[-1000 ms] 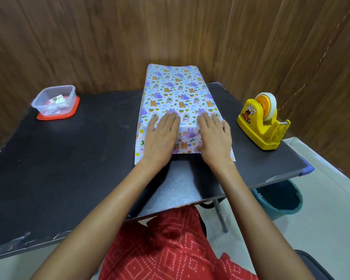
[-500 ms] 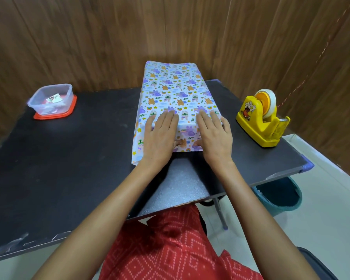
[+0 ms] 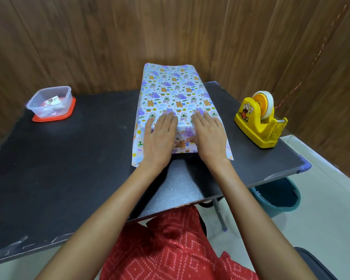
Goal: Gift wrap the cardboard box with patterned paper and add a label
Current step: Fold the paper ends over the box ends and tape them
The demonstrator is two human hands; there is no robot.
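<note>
White patterned paper (image 3: 174, 89) with purple and orange animals covers the box in the middle of the black table (image 3: 73, 158), so no cardboard shows. Its far end reaches the wooden wall. My left hand (image 3: 160, 136) lies flat on the near end of the package, fingers straight and pointing away from me. My right hand (image 3: 208, 134) lies flat beside it in the same way. Both hands press the paper down where it drops over the box's near edge. Loose paper sticks out towards me at both near corners.
A yellow tape dispenser (image 3: 260, 120) with a roll of clear tape stands at the right of the table. A clear plastic tub (image 3: 51, 102) on an orange lid, with small papers inside, stands at the far left. A teal bucket (image 3: 277, 197) is on the floor under the table's right edge.
Both hands have stayed flat on the near end of the package. The view has shifted slightly, and the hands have slid a little towards me over the paper.
</note>
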